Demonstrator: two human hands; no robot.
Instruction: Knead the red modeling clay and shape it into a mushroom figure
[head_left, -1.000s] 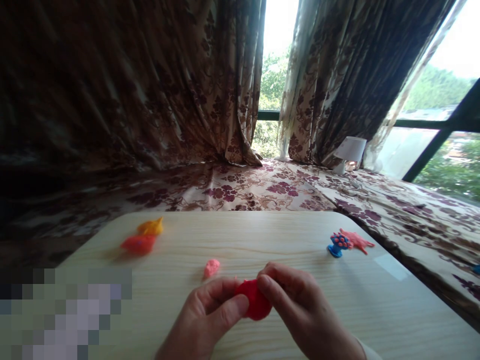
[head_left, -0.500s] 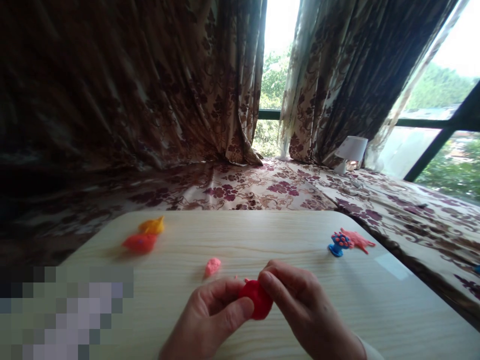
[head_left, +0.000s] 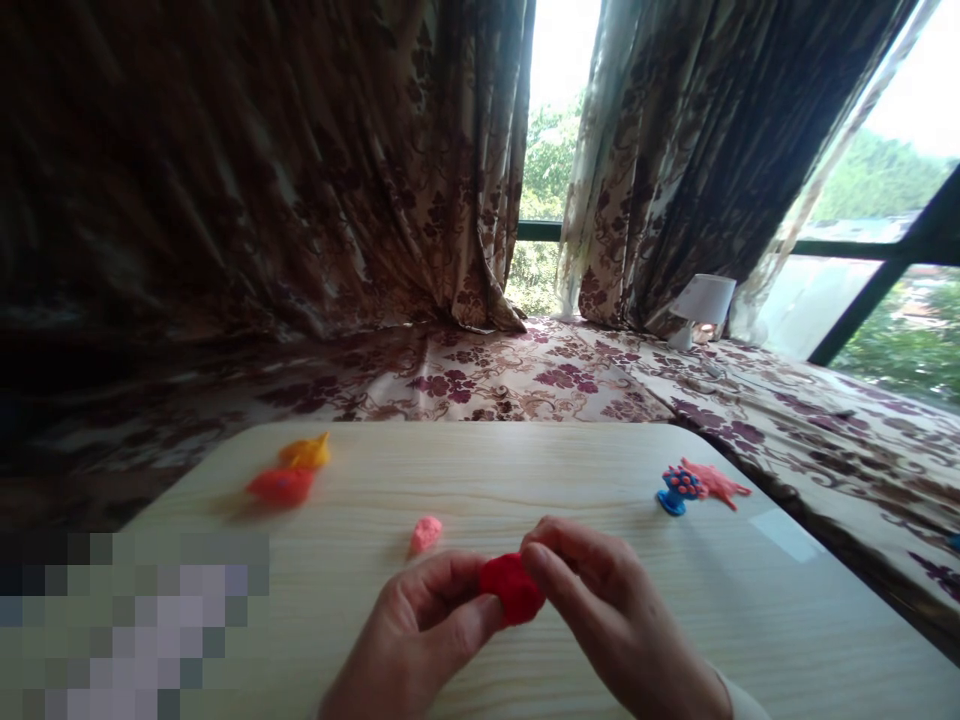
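Observation:
A red lump of modelling clay [head_left: 513, 590] is held between both hands above the near part of the table. My left hand [head_left: 427, 625] pinches its left side between thumb and fingers. At its upper right edge, the thumb and fingertips of my right hand [head_left: 607, 600] are closed on the clay. Just beyond my left hand lies a small pink lump of clay [head_left: 426, 533] on the tabletop.
The pale wooden table [head_left: 480, 470] bears an orange-red clay lump [head_left: 281, 487] and a yellow one [head_left: 307, 453] at left. At right stand a blue clay piece with pink dots [head_left: 679, 485] and a flat pink clay piece [head_left: 718, 482]. A white lamp [head_left: 705, 298] is behind.
The red clay has tilted between my fingers, so its face looks flatter and shorter. Both hands stay in nearly the same place.

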